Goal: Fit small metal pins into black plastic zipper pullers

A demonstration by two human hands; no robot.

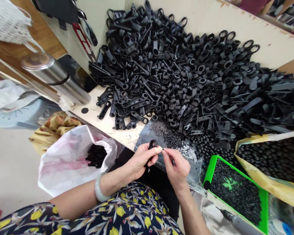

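Note:
In front of my body, my left hand [143, 160] is closed around a black plastic part with a ring-shaped end [153, 143], and its ring stands up above the thumb. My right hand [176, 167] meets it from the right, thumb and forefinger pinched at the left thumb's tip. Whatever tiny dark thing lies in that pinch is too small to name. Just beyond the hands, a grey sheet [143, 138] bears small black pieces [175, 140], brownish bits [159, 128] and short silvery pins [189, 152].
A large heap of black plastic parts [161, 65] covers the bench. On the right are a green tray [212, 168] of small black pieces, a yellow-edged sack [267, 169] and a grey power screwdriver [242, 223]. A steel flask [61, 81] and white bag [61, 163] are left.

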